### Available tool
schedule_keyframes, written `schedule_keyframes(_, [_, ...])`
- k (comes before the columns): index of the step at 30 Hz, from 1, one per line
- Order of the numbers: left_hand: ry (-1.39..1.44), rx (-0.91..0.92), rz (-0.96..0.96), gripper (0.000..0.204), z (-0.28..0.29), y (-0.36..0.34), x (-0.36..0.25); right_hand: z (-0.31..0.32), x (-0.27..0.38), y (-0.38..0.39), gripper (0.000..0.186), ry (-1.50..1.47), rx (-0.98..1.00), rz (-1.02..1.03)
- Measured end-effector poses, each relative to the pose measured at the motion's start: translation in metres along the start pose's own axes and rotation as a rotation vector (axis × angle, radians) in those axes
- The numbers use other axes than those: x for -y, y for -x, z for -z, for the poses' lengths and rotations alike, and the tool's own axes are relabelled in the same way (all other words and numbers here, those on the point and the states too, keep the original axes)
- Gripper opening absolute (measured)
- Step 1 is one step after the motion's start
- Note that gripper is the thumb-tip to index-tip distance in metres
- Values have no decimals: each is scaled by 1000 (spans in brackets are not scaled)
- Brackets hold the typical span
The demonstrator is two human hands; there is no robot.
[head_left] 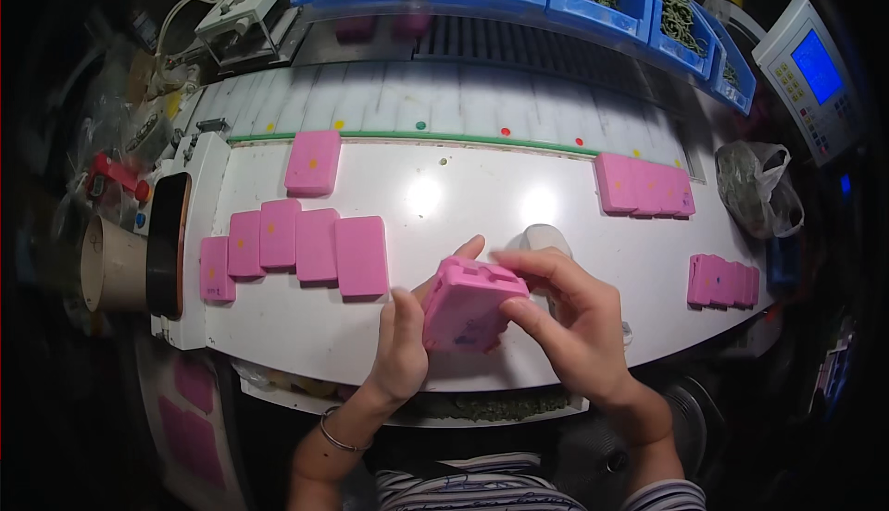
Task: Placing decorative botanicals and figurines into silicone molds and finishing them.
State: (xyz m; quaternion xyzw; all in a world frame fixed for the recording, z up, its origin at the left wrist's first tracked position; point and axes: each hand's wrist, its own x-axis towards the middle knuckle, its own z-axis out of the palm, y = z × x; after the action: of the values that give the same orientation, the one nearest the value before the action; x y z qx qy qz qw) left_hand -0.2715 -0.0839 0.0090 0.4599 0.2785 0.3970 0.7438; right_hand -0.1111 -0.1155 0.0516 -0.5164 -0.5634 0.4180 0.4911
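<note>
While both hands grip it, pink case partly hidden, left hand, right hand

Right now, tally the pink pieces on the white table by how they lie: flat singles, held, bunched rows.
Flat pink rectangular blocks, left side of the white table: 6
Moulded pink block held between left hand and right hand: 1
Overlapped pink rows, right side, pieces within too overlapped to count: 2
Total: 7 single pieces plus 2 rows

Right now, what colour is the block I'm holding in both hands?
Pink. The block, held between the left hand and right hand, shows best in the head view.
</note>
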Motion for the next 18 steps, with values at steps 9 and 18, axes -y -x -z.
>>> schedule_keyframes(9, [-168,120,-32,66,20,-7,-36,-26,-1,-7,19,-41,-43,36])
schedule_keyframes(18, [-490,-442,-55,39,113,-59,-95,-50,-18,-30,34,-13,-39,30])
